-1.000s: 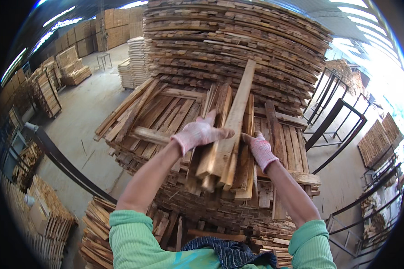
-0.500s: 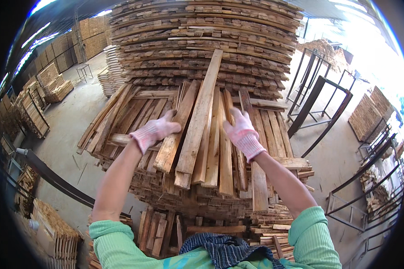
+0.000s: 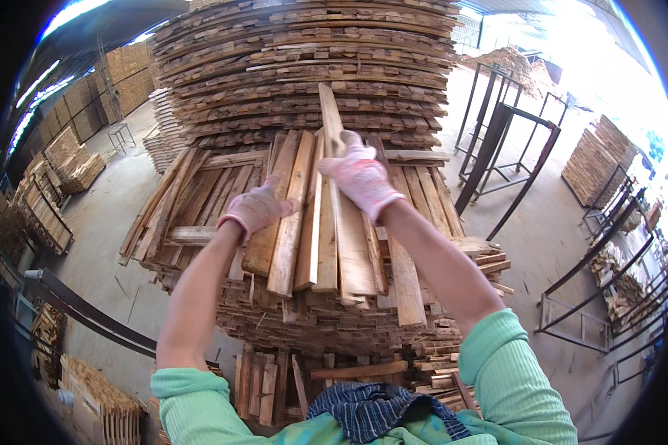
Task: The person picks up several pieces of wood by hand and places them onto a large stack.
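Both my hands wear pinkish-white knit gloves and work over a loose row of long wooden boards lying lengthwise on a lumber stack. My right hand (image 3: 360,176) is closed over a long board (image 3: 331,111), thumb on its left side and fingers across its right. That board reaches farther back than the others. My left hand (image 3: 258,208) rests at the row's left side, thumb and fingers spread against a wooden plank (image 3: 289,230). Several more boards lie side by side between and below my hands, their near ends uneven. The undersides of the boards are hidden.
Behind the boards rises a tall stack of layered lumber (image 3: 304,74). Black metal frames (image 3: 505,141) stand on the concrete floor at right. A dark curved rail (image 3: 89,308) is at left. More wood bundles (image 3: 100,397) sit around.
My right hand has moved left and inward onto the long board, whose near end has shifted right. My left hand stays by the left planks. The view has shifted slightly right.
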The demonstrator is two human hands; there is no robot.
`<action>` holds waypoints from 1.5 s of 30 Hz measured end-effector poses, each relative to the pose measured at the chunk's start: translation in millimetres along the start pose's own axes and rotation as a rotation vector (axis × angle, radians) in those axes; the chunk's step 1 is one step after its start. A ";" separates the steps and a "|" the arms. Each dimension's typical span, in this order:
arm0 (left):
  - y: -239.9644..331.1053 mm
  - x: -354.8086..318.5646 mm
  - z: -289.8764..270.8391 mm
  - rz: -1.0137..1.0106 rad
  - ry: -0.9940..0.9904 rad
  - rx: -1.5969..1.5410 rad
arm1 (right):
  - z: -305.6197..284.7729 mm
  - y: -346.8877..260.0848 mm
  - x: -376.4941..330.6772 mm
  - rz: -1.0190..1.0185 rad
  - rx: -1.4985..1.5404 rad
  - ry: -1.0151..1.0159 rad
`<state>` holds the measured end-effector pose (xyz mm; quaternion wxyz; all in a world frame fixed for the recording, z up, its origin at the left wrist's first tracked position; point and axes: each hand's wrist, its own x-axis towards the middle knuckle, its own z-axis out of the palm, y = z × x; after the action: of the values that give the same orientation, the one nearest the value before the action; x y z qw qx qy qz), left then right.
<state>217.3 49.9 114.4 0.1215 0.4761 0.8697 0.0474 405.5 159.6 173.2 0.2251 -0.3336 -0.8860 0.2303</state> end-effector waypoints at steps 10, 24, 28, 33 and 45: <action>6.0 5.8 -5.9 0.081 0.020 -0.235 | 17.6 159.0 -56.7 0.231 -0.187 -0.183; -68.8 -13.4 -21.5 0.068 0.288 -0.346 | -27.5 93.0 -36.1 -0.051 -0.295 -0.085; -132.1 -2.9 -38.5 -0.063 0.282 -0.380 | -25.1 32.6 -15.4 -0.131 0.146 -0.268; -241.9 36.2 4.6 -0.193 -0.050 -0.058 | 67.6 -70.1 64.1 -0.133 -0.489 -0.361; -280.8 69.3 -63.9 0.213 0.042 -0.107 | 176.6 -64.0 136.2 0.329 -0.512 -0.209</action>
<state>-64.2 -42.1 109.0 0.1226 0.5577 0.8127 0.1164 184.7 165.7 102.3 0.0017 -0.4926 -0.8677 0.0663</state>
